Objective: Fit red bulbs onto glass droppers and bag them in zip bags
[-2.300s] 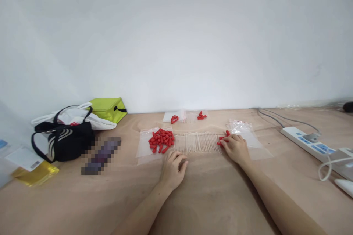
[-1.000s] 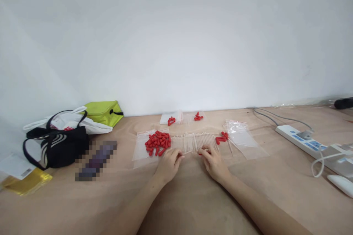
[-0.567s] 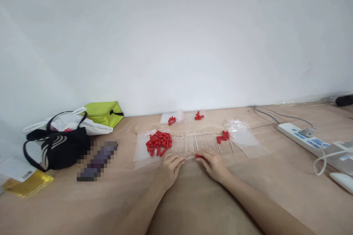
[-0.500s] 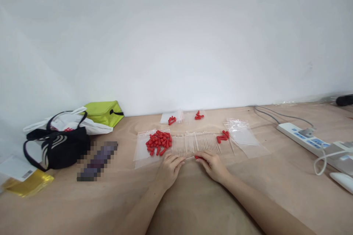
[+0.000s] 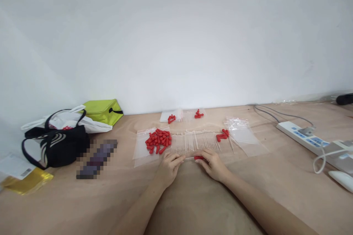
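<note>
Pixelated dark object (image 5: 97,159), forearms (image 5: 264,205) cropped

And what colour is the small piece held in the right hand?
Red, seen best in the head view.

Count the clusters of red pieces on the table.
4: large left pile, right cluster beside the pale sticks, back-left cluster, back-right cluster. Right fingers hold one separate red piece.

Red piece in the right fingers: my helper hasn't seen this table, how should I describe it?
On the wooden table, find the row of pale sticks. In front of it, the right hand pinches the red piece, the only one held.
</note>
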`<state>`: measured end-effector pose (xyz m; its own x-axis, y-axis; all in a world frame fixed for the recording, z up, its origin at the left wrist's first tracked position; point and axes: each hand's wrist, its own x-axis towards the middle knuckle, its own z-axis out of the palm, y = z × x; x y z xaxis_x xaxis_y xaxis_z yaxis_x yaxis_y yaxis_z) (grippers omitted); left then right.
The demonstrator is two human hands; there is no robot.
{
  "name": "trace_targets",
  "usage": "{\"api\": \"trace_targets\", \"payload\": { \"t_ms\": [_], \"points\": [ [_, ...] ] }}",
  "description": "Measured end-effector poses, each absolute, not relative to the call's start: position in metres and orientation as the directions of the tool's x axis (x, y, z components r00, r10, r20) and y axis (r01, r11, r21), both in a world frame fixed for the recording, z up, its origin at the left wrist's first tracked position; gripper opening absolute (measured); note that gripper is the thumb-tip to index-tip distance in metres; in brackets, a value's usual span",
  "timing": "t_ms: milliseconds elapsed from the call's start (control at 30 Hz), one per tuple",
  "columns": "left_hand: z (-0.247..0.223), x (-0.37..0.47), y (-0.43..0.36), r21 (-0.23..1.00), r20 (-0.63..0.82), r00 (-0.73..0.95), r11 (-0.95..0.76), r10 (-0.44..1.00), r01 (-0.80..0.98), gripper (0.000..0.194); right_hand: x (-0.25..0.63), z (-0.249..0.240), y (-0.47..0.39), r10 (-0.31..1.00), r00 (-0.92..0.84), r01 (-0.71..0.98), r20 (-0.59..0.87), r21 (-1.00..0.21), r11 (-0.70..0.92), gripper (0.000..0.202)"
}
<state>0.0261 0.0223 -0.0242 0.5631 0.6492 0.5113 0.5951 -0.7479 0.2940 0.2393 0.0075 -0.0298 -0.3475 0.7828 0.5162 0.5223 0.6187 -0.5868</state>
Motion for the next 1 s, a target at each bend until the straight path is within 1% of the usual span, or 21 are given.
{"api": "trace_targets", "payload": {
  "t_ms": [233, 367, 433, 767, 1000],
  "points": [
    [-0.024, 0.028, 0.022, 0.271, 0.543, 0.588, -0.788, 0.599, 0.553, 0.027, 0.241, -0.035, 0.010, 0.763, -0.402, 0.537, 0.507, -0.544, 0.645, 0.020],
    [-0.025, 0.029, 0.022, 0.264, 0.540, 0.597, -0.793, 0.593, 0.550, 0.028, 0.241, -0.033, 0.010, 0.736, -0.414, 0.593, 0.535, -0.455, 0.664, 0.019],
    [-0.024, 0.029, 0.022, 0.254, 0.532, 0.600, -0.789, 0.597, 0.560, 0.030, 0.240, -0.032, 0.010, 0.731, -0.414, 0.611, 0.542, -0.430, 0.665, 0.018],
    [-0.019, 0.034, 0.024, 0.223, 0.484, 0.631, -0.783, 0.606, 0.581, 0.030, 0.244, -0.034, 0.013, 0.693, -0.480, 0.532, 0.538, -0.449, 0.718, 0.019],
    [-0.018, 0.037, 0.024, 0.176, 0.496, 0.655, -0.804, 0.570, 0.567, 0.029, 0.248, -0.030, 0.011, 0.678, -0.497, 0.495, 0.542, -0.464, 0.735, 0.019]
  ]
}}
